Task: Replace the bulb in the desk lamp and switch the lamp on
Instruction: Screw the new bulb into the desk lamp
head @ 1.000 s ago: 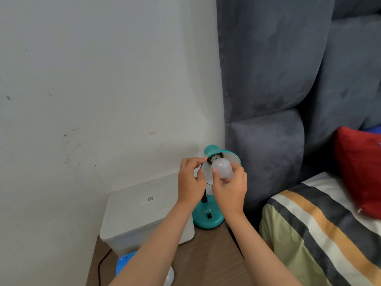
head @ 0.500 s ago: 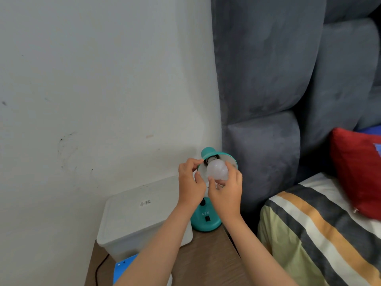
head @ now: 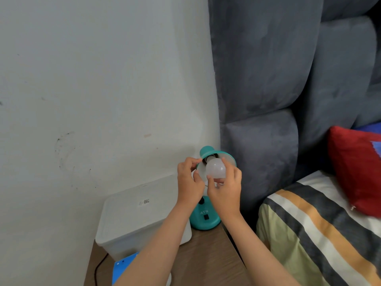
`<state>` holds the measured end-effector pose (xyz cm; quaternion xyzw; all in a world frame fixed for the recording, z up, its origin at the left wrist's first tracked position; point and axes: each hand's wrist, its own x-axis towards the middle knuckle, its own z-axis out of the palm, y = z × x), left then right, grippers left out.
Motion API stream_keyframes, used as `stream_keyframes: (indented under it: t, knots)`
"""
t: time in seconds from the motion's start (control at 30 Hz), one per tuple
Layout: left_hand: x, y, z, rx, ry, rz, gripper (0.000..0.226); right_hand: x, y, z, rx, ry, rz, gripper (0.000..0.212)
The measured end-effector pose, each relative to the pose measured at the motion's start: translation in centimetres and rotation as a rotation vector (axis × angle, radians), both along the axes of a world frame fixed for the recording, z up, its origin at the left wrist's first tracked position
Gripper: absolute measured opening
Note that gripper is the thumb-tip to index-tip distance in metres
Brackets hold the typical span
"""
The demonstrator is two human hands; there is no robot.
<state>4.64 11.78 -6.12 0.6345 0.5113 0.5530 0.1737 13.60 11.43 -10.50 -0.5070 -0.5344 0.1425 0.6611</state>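
Gripping bulb (head: 215, 169) (right hand (head: 225, 190), fingertips).

The bulb's (head: 215, 169) screw base is sunk in the dark socket inside the lamp shade (head: 227, 158) — its seating cannot be judged. The left hand (head: 189, 183) covers the shade's rim at nine o'clock and the right hand (head: 225, 189) hides the lamp's stem. The forearms mask part of the tabletop (head: 208, 256). A blue object (head: 123, 266) at seven o'clock is cut off by the bottom edge. The white box's (head: 132, 219) label is too small to read.
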Motion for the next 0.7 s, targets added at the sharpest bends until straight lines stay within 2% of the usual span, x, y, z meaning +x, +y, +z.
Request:
stream_keyframes:
  t: [0.1, 0.27, 0.4, 0.47, 0.6, 0.7]
  knots:
    - [-0.04, -0.09, 0.01, -0.004, -0.003, -0.002, 0.054, 0.20, 0.03, -0.04, -0.038, 0.003, -0.018, 0.051]
    - [-0.15, 0.01, -0.17, -0.019, -0.007, -0.015, 0.049, 0.40, 0.23, 0.46, -0.153, 0.187, -0.022, 0.053]
    - [-0.11, 0.09, -0.12, -0.020, -0.009, -0.011, 0.049, -0.28, -0.04, 0.13, -0.041, 0.071, -0.012, 0.060]
    - [-0.15, 0.08, -0.08, -0.026, -0.015, -0.018, 0.050, -0.25, -0.07, -0.08, -0.036, 0.044, -0.016, 0.055]
    - [-0.25, 0.02, -0.07, -0.036, -0.029, -0.027, 0.046, 0.19, 0.15, 0.49, -0.142, 0.204, -0.021, 0.050]
    - [-0.18, -0.07, -0.05, -0.029, -0.026, -0.020, 0.052, 0.14, 0.15, 0.73, -0.135, 0.187, -0.018, 0.053]
